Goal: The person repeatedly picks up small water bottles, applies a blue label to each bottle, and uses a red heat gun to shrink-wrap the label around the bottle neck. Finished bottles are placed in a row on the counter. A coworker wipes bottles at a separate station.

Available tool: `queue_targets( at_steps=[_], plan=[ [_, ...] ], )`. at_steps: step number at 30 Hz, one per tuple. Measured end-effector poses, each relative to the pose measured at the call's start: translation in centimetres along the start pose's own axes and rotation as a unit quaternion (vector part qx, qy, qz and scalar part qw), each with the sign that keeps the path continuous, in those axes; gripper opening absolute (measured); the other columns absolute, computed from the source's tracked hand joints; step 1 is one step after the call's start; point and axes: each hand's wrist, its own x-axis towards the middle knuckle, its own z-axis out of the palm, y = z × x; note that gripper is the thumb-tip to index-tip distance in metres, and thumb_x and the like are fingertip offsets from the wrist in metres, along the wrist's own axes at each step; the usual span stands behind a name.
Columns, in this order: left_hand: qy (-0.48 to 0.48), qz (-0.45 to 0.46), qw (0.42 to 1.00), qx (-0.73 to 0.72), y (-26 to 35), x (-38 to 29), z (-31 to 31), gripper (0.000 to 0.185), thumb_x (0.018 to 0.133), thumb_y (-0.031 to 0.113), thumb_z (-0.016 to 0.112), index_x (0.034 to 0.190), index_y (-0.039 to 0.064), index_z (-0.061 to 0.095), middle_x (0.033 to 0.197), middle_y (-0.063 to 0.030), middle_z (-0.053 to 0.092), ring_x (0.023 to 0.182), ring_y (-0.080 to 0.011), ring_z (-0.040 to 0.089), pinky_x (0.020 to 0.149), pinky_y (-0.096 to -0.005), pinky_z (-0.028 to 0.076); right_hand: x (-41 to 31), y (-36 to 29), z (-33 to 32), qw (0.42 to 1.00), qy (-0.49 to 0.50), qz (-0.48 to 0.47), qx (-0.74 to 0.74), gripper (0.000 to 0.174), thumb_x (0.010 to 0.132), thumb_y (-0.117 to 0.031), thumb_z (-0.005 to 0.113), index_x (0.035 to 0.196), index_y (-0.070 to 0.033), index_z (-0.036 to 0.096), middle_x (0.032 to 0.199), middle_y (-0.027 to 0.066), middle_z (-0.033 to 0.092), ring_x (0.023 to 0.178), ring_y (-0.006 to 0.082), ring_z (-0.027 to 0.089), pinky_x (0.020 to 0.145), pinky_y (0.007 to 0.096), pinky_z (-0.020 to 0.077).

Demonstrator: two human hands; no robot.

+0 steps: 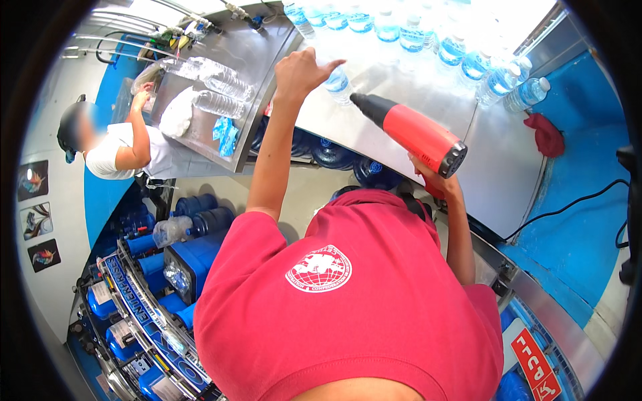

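Observation:
My right hand (431,175) is shut on the handle of a red and black heat gun (416,133), whose black nozzle points at a clear plastic water bottle (338,86) with a blue label. That bottle stands upright on the steel counter (401,85). At its top is my left hand (303,72), thumb stretched out to the right over the bottle; the cap is hidden, and whether the fingers grip it does not show. Labelled bottles (412,37) stand in a row along the far side of the counter.
A co-worker (128,140) stands at the steel sink table (251,65) on the left, near unlabelled bottles (218,103) and blue labels (225,135). A red cloth (544,135) lies at the counter's right end. A black cord (572,203) hangs at right. Large blue jugs (328,153) stand underneath.

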Motion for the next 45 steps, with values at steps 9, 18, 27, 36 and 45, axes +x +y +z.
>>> queue_targets(
  at_steps=[9,18,27,36,45],
  plan=[
    [-0.041,0.052,0.994,-0.082,-0.5,0.3,0.4,0.051,0.083,0.054,0.070,0.084,0.004,0.063,0.066,-0.0138,0.066,0.072,-0.0335,0.070,0.066,-0.0434,0.052,-0.1,5.3,-1.5,0.952,0.067,-0.183,-0.236,0.030,0.087,-0.019,0.077,0.111,-0.004,0.067,0.102,0.0085,0.070,0.091,0.0206,0.066,0.083,0.0360,0.0543],
    [0.073,0.226,0.963,-0.129,5.8,1.6,-2.8,0.048,0.079,0.049,0.073,0.063,0.007,0.055,0.049,-0.0086,0.052,0.048,-0.0281,0.058,0.048,-0.0378,0.042,-9.6,11.0,-4.7,0.856,0.276,-0.222,-0.377,0.048,0.083,-0.023,0.072,0.127,-0.008,0.063,0.130,0.0121,0.063,0.123,0.0291,0.057,0.107,0.0442,0.0429],
    [0.066,0.356,0.875,-0.321,23.8,4.5,-2.8,0.056,0.077,0.051,0.077,0.060,0.005,0.051,0.047,-0.0052,0.042,0.043,-0.0189,0.040,0.046,-0.0339,0.034,-17.3,5.7,-4.9,0.807,0.576,0.004,-0.128,0.019,0.096,-0.022,0.067,0.093,-0.004,0.067,0.079,0.0048,0.066,0.072,0.0174,0.062,0.069,0.0327,0.0501],
    [0.032,0.417,0.888,-0.190,38.4,8.7,1.4,0.058,0.077,0.064,0.064,0.087,0.008,0.078,0.071,-0.0119,0.071,0.071,-0.0315,0.071,0.071,-0.0399,0.057,-18.7,4.8,-3.6,0.787,0.609,0.003,-0.099,0.020,0.097,-0.025,0.067,0.092,-0.005,0.064,0.070,0.0007,0.059,0.062,0.0111,0.054,0.060,0.0277,0.0444],
    [0.093,0.404,0.907,-0.073,39.5,11.0,4.4,0.054,0.078,0.063,0.071,0.072,0.010,0.074,0.073,-0.0102,0.072,0.069,-0.0251,0.072,0.065,-0.0380,0.055,-18.3,14.0,-6.3,0.692,0.539,-0.061,-0.475,0.020,0.094,-0.020,0.069,0.103,-0.003,0.068,0.089,0.0091,0.069,0.082,0.0240,0.065,0.078,0.0363,0.0511]
  ],
)
